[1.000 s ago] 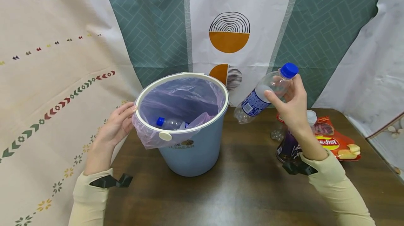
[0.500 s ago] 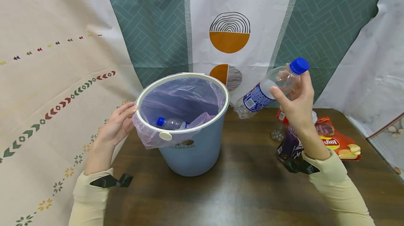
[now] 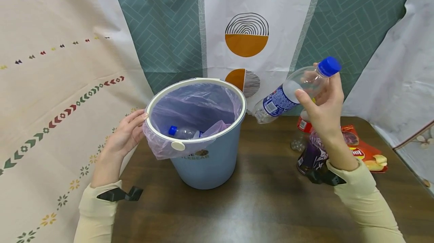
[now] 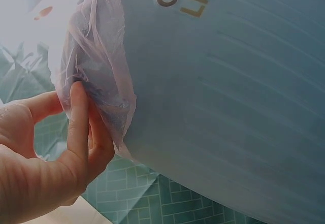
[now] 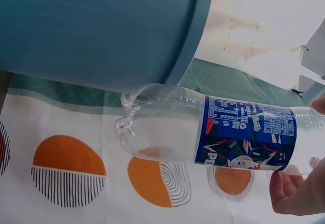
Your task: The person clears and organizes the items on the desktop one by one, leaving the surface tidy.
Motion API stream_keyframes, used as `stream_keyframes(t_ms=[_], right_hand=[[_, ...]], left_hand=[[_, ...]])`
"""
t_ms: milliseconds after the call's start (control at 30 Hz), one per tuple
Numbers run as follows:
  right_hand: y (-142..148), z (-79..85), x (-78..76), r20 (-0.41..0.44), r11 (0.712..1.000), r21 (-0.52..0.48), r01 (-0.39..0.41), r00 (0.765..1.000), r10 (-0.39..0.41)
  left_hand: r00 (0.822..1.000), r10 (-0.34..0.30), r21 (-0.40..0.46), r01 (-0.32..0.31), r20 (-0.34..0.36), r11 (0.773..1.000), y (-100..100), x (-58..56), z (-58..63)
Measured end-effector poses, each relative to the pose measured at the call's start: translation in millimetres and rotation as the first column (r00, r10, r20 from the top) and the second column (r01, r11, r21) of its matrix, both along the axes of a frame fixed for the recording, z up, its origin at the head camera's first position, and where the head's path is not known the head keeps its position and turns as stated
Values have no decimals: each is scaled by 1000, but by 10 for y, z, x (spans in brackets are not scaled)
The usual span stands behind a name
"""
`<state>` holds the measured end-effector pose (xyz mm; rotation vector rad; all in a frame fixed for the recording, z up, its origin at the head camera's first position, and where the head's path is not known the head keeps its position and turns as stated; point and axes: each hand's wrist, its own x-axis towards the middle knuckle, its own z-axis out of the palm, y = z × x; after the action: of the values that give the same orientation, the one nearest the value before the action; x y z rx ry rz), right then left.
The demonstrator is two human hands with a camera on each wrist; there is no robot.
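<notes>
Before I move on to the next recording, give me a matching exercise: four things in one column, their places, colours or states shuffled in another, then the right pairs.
Things:
1. left hand
2. right hand
3. bucket
4. chip bag

Descriptions:
A. red, on the table
B. light blue, with a second bottle lying inside
C. holding a tilted bottle in the air
D. at the bucket's edge, touching the pink liner

Pairs: 1-D, 2-C, 3-B, 4-A.
</notes>
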<state>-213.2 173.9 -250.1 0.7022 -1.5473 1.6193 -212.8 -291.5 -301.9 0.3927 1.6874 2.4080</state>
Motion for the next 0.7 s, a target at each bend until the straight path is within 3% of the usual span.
stream_keyframes(t_ms=[167,333,500,700], right_hand=[[-4,16,15,-33,999,-33,-23,999,22],[13,25,-8,-32,1000,-3,-12,999,11],[5,93,-15,-24,1000,17,1,1000,-1],[-54,200,44,-53,1000,-27,-8,999,7]], left_hand=[[1000,-1,0,1,-3,1000,-3,-4,-5],[1000,-1,1,1,-4,1000,-4,-4,-7],[1000,-2,1,2,0,1000,-5,0,-11],[1000,-2,6,2,5,1000,-4,-5,-11]])
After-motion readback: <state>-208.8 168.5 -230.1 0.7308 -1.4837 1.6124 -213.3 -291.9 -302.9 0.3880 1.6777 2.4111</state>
